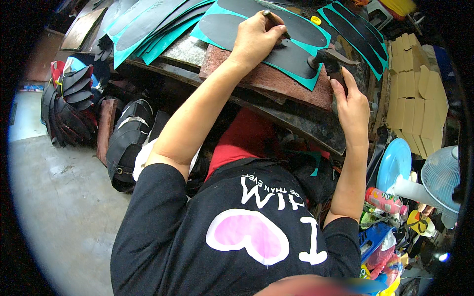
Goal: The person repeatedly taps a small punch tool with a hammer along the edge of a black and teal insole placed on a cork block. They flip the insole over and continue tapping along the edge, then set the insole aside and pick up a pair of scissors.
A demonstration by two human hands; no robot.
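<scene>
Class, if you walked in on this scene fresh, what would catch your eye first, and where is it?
At top centre, the left hand presses a thin tool onto a teal sheet bearing black sole-shaped cutouts. Beside it the right hand touches a dark hammer-like tool. Tan blocks are stacked at right.

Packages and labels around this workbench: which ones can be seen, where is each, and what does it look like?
Pink bottle: lying at the lower right beside the person's right arm, cylindrical, with a pink, red and green printed wrap.
Stacked cardboard pieces: right of the bench, plain tan, flat blocks in rows.
Colourful wrappers: bottom right corner, crumpled, red, yellow and blue; too small to tell more.
No signs or screens show.
</scene>
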